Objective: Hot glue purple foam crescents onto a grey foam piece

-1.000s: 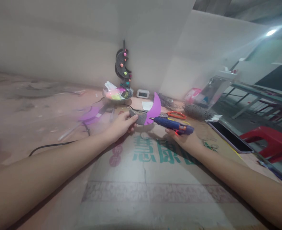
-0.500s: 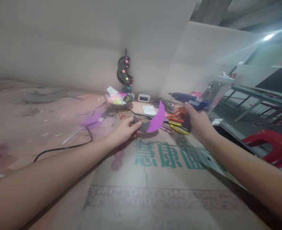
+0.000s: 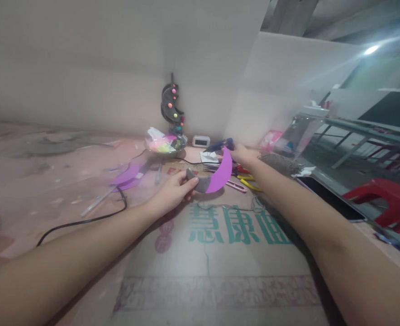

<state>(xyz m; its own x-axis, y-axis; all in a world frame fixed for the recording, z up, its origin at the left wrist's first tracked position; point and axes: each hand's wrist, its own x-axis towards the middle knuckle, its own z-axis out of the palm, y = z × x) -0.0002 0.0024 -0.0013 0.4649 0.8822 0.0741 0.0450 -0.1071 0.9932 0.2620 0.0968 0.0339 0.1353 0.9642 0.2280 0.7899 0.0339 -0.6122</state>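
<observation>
My left hand [image 3: 173, 192] is closed on the grey end of a crescent-shaped foam piece [image 3: 216, 174] that is purple on one side and grey on the other. It holds the crescent just above the cardboard sheet [image 3: 216, 253]. My right hand [image 3: 242, 155] reaches far forward past the crescent, wrapped round a blue glue gun [image 3: 220, 145] held low over a white paper scrap [image 3: 208, 157]. The gun's nozzle points left.
A bowl [image 3: 166, 145] of coloured bits and a dark crescent ornament [image 3: 171, 106] with coloured beads stand at the back wall, beside a small white clock [image 3: 200, 141]. Scissors and pliers [image 3: 245, 179] lie right of the crescent. A black cable [image 3: 84, 219] runs left. A phone [image 3: 327, 194] lies right.
My right hand has carried the glue gun away from the crescent, up and then forward to the back of the table. My left hand has kept holding the crescent.
</observation>
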